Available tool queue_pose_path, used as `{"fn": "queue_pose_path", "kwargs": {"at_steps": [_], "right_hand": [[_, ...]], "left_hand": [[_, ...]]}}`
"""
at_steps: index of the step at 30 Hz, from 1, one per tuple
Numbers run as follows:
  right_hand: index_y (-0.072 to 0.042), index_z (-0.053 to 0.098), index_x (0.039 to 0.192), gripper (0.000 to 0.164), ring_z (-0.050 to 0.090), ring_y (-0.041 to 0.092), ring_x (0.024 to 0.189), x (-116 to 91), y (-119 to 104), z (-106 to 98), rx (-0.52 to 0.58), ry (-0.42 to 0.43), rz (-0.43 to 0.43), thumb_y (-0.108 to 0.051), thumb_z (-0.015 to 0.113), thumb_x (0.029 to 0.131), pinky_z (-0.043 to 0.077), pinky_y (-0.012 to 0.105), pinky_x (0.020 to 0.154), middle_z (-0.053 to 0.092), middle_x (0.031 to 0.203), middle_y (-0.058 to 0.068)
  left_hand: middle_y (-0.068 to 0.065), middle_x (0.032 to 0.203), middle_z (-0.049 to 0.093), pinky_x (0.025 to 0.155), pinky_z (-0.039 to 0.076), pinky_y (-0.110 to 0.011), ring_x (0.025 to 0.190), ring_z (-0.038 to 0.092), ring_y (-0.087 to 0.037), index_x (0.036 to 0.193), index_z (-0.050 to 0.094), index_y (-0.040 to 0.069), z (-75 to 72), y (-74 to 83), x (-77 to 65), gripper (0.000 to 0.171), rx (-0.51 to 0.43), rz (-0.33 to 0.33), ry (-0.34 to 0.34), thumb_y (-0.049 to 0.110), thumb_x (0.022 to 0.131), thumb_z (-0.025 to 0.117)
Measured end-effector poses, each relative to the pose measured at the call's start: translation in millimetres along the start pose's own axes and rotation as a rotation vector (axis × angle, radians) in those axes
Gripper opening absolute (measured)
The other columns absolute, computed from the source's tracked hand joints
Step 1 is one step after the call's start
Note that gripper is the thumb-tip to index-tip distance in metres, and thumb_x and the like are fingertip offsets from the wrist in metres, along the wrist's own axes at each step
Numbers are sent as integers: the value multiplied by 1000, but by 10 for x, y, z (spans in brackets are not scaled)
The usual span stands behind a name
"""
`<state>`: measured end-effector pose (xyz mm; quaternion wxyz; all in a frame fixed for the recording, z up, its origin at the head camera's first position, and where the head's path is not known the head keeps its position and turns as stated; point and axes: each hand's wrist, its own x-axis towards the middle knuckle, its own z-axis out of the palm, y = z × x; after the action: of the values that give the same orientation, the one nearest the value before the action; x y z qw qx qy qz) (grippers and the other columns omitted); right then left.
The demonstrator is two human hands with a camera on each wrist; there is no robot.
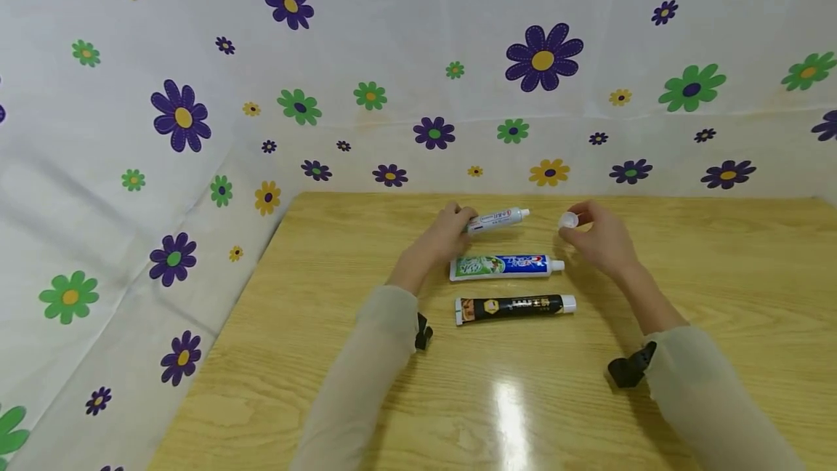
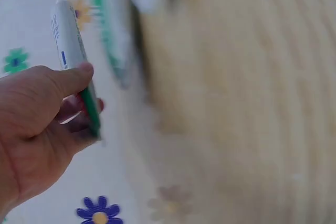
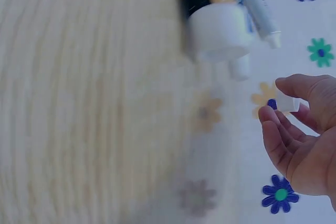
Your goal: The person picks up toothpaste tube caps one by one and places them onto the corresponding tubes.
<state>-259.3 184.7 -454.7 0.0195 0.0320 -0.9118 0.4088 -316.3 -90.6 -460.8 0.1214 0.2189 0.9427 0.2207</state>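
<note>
Toward the back of the table, my left hand grips the rear end of a pale toothpaste tube, thumb on one side and fingers on the other. Its bare white nozzle points right. A short way off to the right, my right hand pinches a small white cap between thumb and fingers, apart from the nozzle. Nearer me lie a blue and green toothpaste tube and a black toothpaste tube, both with white caps pointing right.
The wood-grain table runs back to a white flowered cloth, which also hangs along the left side. A black wrist camera sits on the left sleeve, and another wrist camera on the right one.
</note>
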Motion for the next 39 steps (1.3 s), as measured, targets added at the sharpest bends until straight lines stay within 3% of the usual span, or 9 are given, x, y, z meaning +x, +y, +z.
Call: {"fn": "queue_pose_path", "kwargs": {"at_steps": [11, 21, 29, 34, 39], "right_hand": [[1, 57, 124, 42, 57, 29, 82, -267, -256, -193, 89, 147, -76, -23, 70, 92, 47, 20, 60, 60, 107, 19], [-2, 61, 122, 39, 55, 15, 79, -589, -458, -274, 139, 220, -111, -19, 75, 89, 47, 16, 58, 59, 101, 11], [-2, 62, 118, 35, 57, 2, 76, -737, -559, -304, 135, 273, -186, -12, 75, 88, 48, 20, 52, 61, 112, 8], [-2, 63, 116, 33, 56, 1, 73, -781, -599, -321, 101, 297, -242, -9, 75, 87, 47, 19, 50, 64, 109, 9], [0, 64, 114, 33, 56, 3, 73, -844, -661, -346, 52, 293, -341, -3, 76, 84, 47, 12, 57, 64, 107, 11]], "left_hand": [[-12, 127, 49, 100, 48, -40, 109, 53, -24, 145, 47, 7, -320, 278, -460, 46, -103, 109, 146, 18, 102, 57], [-11, 125, 51, 89, 50, -35, 102, 53, -21, 140, 52, 7, -260, 516, -942, 43, -162, 232, 190, 14, 99, 61], [-11, 121, 51, 85, 52, -31, 99, 54, -20, 136, 55, 6, -246, 586, -1138, 40, -109, 301, 280, 10, 98, 63], [-13, 119, 52, 82, 52, -31, 96, 55, -20, 135, 56, 3, -301, 607, -1184, 39, -34, 382, 323, 9, 97, 64], [-13, 119, 53, 81, 52, -31, 96, 55, -20, 134, 58, 4, -350, 644, -1231, 38, 10, 401, 344, 10, 97, 64]]}}
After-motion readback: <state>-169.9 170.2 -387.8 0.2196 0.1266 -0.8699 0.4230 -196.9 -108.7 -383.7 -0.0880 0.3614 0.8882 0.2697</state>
